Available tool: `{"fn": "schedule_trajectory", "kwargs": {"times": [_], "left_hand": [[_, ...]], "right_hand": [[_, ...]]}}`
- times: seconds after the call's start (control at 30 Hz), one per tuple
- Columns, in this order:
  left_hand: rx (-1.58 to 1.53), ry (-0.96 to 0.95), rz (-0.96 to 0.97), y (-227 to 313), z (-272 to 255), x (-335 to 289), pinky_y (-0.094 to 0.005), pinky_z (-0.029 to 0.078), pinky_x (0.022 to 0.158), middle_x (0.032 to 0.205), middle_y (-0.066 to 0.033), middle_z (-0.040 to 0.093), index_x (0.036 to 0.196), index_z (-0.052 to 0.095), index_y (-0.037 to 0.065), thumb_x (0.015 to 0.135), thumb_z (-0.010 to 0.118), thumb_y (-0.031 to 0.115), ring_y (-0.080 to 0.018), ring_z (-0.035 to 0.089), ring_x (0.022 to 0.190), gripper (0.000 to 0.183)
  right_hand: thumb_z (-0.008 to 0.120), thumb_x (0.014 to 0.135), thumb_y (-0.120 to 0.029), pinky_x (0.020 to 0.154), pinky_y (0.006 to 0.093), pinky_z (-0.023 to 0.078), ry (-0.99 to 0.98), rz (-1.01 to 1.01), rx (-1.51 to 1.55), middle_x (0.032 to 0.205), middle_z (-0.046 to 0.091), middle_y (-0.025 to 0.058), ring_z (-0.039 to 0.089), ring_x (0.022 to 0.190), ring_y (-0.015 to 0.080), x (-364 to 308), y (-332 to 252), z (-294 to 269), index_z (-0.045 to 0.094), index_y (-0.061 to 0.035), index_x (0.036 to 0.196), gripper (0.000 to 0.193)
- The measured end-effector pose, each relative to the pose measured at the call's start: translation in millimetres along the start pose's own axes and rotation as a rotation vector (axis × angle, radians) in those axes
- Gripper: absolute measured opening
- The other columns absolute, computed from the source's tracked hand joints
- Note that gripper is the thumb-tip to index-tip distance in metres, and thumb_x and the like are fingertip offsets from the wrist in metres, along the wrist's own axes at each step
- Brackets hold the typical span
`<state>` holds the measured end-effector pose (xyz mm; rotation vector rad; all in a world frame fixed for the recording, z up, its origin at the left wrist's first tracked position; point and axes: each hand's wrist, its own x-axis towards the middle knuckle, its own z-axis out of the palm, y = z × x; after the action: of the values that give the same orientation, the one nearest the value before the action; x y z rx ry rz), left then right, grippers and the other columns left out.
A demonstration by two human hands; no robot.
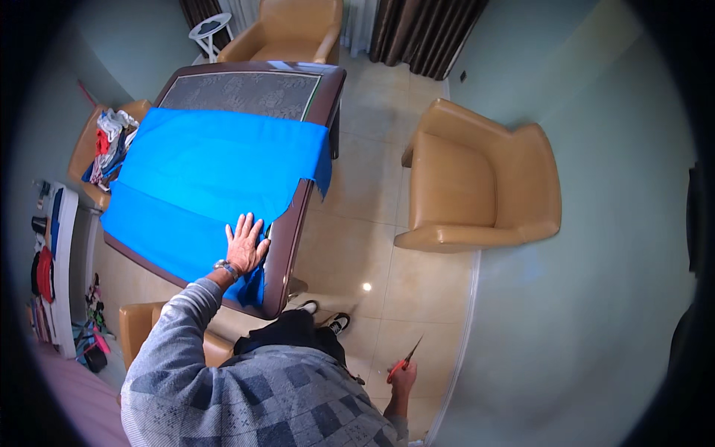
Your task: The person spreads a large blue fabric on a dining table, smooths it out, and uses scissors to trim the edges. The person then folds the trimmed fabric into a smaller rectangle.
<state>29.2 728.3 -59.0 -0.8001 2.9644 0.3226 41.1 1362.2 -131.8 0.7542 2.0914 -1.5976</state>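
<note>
A large sheet of bright blue cloth [201, 167] lies over most of the table [287, 246] and hangs past its right edge at the far corner. My left hand [244, 244] rests flat on the cloth near the table's near right corner, fingers spread. Beside that hand the cloth's edge is cut or ragged, and a bunched strip [249, 289] droops at the corner. Away from the table, low on the right, my right hand [403, 377] grips scissors [404, 361] with red-orange handles, the blades pointing up and away.
A tan armchair [462, 179] stands right of the table, another [290, 33] behind it. Mixed clothes [112, 141] fill a chair at the left. A tan chair [138, 328] is tucked at the near side. White shelving [65, 268] lines the left wall; a small white table [210, 30] stands far back.
</note>
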Motion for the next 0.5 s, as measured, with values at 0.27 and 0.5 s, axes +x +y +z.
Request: {"fn": "schedule_trajectory", "kwargs": {"times": [0.27, 0.5], "left_hand": [[-0.031, -0.063, -0.049, 7, -9, 10, -0.0784, 0.011, 0.126, 0.179, -0.0193, 0.027, 0.166, 0.045, 0.017, 0.105, 0.059, 0.054, -0.0425, 0.017, 0.167, 0.072], [-0.131, -0.098, -0.122, 16, -35, 15, -0.0763, 0.015, 0.127, 0.175, -0.0191, 0.036, 0.157, 0.056, 0.014, 0.099, 0.071, 0.049, -0.0429, 0.024, 0.165, 0.069]], "right_hand": [[0.082, 0.097, -0.008, 0.061, 0.0275, 0.052, -0.262, -0.236, -0.244, 0.081, 0.063, -0.0018, 0.060, 0.067, 0.0086, 118, -128, 102, 0.062, -0.0047, 0.122, 0.032], [0.087, 0.096, -0.014, 0.066, 0.0275, 0.055, -0.617, -0.198, -0.241, 0.092, 0.069, 0.0014, 0.065, 0.072, 0.0103, 199, -266, 227, 0.055, -0.0022, 0.139, 0.055]]}}
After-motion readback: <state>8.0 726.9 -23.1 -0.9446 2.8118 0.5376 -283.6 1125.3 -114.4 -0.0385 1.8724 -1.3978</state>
